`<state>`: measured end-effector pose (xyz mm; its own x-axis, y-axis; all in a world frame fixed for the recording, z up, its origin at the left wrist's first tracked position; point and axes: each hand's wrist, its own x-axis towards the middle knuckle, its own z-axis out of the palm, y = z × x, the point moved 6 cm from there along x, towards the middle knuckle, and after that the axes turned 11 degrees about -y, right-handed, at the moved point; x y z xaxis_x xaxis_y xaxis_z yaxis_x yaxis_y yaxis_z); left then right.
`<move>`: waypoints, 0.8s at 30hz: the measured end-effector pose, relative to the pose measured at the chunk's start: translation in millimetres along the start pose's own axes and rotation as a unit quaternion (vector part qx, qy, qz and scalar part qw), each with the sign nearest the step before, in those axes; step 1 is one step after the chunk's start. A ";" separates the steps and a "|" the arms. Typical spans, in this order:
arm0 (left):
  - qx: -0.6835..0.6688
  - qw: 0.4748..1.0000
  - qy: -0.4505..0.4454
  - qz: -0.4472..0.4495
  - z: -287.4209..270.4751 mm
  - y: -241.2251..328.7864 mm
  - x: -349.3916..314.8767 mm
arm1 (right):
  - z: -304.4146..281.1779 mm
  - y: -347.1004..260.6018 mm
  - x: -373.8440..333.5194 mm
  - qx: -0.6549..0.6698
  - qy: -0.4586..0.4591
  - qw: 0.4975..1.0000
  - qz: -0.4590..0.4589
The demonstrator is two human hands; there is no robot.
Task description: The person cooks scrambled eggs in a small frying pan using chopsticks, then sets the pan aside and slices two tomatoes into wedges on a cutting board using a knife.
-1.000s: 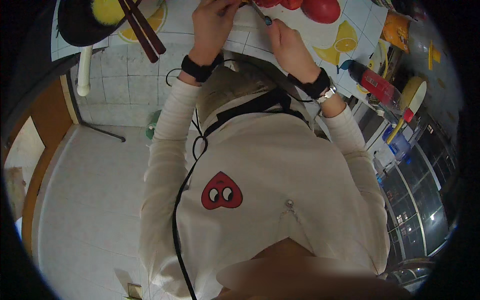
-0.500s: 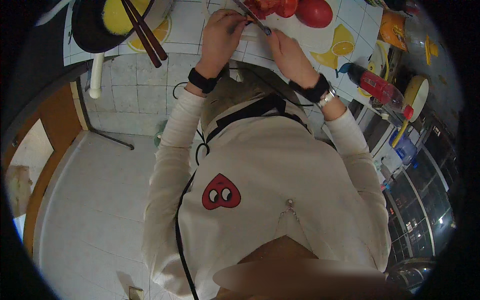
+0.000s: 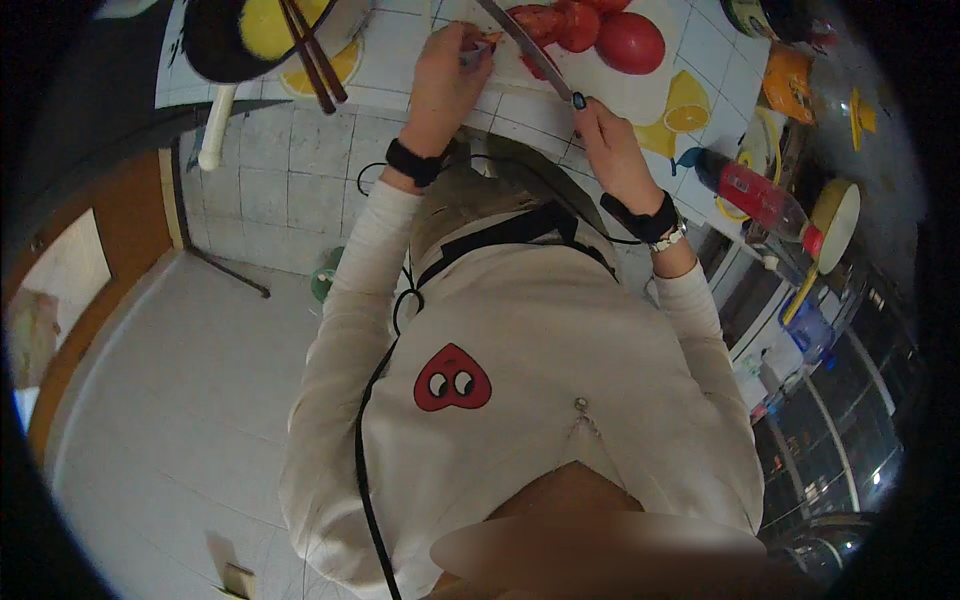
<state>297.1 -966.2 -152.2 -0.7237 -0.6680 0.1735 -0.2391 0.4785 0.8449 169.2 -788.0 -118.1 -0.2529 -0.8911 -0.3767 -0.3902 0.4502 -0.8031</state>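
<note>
My right hand (image 3: 612,150) is closed round the handle of a kitchen knife (image 3: 527,48), its blade slanting up and left over a white cutting board (image 3: 650,92). To the left, my left hand (image 3: 448,85) is curled, with a small reddish piece of tomato (image 3: 492,38) at its fingertips. The blade stands apart from those fingers. Cut tomato (image 3: 577,25) lies just beyond the knife, and a red slice sits under the blade. A rounder tomato (image 3: 630,43) is at the right of the board.
At the far left stands a dark pan (image 3: 210,45) with yellow liquid and brown chopsticks (image 3: 318,65) across it; its white handle (image 3: 216,130) juts over the counter edge. On the right are a bottle of red liquid (image 3: 755,195), an orange packet (image 3: 788,82) and a yellow-handled pan (image 3: 835,225).
My right hand has drawn the knife right and toward me, away from my left fingertips. The left hand has turned slightly, still closed. The whole view has shifted a little.
</note>
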 end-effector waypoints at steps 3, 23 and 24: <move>0.001 0.999 0.034 0.017 -1.3 12.4 -2.8 | -2.3 -1.2 3.1 -0.009 -0.009 1.000 -0.016; -0.378 0.481 0.684 -0.398 -68.8 -192.5 -670.7 | -8.7 -10.4 -20.4 0.056 0.068 0.995 -0.044; -0.352 0.456 0.693 -0.433 -76.1 -207.8 -703.6 | -8.0 -7.2 -23.2 0.046 0.083 0.995 -0.028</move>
<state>905.2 -639.0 -411.3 0.6655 -0.3854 -0.6392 0.5740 -0.2831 0.7683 170.8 -770.1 -99.9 -0.3782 -0.8900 -0.2548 -0.3265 0.3858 -0.8629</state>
